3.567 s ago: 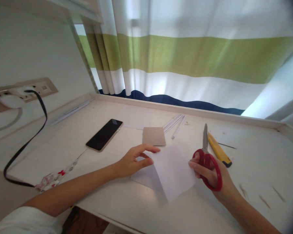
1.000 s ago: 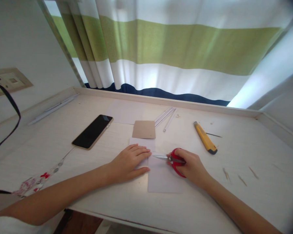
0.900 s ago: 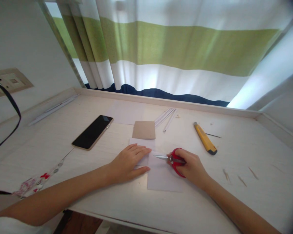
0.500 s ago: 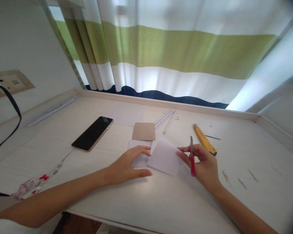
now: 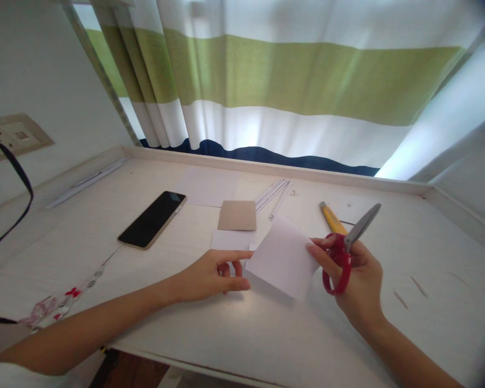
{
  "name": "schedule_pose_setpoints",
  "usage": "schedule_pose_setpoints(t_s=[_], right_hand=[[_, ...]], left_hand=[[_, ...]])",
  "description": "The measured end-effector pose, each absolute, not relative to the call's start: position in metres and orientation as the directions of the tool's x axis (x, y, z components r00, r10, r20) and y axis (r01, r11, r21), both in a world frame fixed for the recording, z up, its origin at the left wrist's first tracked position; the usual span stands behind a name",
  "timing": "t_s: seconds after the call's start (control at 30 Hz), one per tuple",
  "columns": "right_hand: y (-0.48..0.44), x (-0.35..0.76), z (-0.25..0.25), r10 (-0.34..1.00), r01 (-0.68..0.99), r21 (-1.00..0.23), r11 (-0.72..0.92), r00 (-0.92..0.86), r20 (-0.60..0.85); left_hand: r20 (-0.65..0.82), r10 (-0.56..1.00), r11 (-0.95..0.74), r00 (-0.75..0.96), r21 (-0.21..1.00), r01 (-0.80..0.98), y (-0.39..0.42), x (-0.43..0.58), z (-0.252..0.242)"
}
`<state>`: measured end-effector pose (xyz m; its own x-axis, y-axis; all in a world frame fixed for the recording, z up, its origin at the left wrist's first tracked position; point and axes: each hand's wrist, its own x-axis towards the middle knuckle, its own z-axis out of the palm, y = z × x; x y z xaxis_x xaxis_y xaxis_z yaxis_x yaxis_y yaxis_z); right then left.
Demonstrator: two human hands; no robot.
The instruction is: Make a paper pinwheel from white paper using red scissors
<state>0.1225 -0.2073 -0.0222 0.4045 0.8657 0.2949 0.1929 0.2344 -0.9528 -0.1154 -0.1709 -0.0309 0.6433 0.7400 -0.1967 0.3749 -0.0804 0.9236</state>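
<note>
Just right of the frame's centre, your right hand [image 5: 361, 280] pinches the white paper [image 5: 283, 256] between its fingers, also holding red-handled scissors [image 5: 348, 243]; pinch lightly, blades turned away. Your left hand's [image 5: 204, 277] fingers are apart beside it, contact unclear.

No readable text, no legible labels, brands, numbers or signs

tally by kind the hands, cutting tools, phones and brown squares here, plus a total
Hands: 2 (left hand, right hand)
Cutting tools: 2 (red-handled scissors, yellow cutter)
Phones: 1 (black-screened phone)
Brown squares: 1 (brown square)
Total: 6
</note>
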Motion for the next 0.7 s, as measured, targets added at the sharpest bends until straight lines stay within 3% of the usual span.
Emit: schedule_pose_setpoints(t_s=[0.1,0.23,0.43,0.57,0.7], right_hand=[[-0.211,0.118,-0.021,0.887,0.190,-0.956,0.224,0.368,0.280],[-0.215,0.108,-0.021,0.956,0.190,-0.972,0.140,0.229,0.182],[-0.206,0.116,-0.021,0.983,0.175,-0.985,0.003,0.179,0.035],[-0.199,0.127,-0.021,0.993,0.205,-0.978,-0.030,0.122,-0.005],[-0.204,0.131,-0.020,0.997,0.353,-0.935,0.017,-0.081,-0.013]], left_hand=[[-0.303,0.651,0.086,0.696,0.941,0.328,-0.174,-0.113,-0.031],[-0.289,0.621,0.084,0.729,0.949,0.304,-0.178,-0.108,-0.032],[-0.221,0.748,0.103,0.626,0.970,0.219,-0.169,-0.111,-0.029],[-0.174,0.864,0.176,0.473,0.984,0.041,-0.150,-0.122,-0.022],[-0.156,0.923,0.236,0.351,0.952,-0.197,-0.135,-0.132,-0.017]])
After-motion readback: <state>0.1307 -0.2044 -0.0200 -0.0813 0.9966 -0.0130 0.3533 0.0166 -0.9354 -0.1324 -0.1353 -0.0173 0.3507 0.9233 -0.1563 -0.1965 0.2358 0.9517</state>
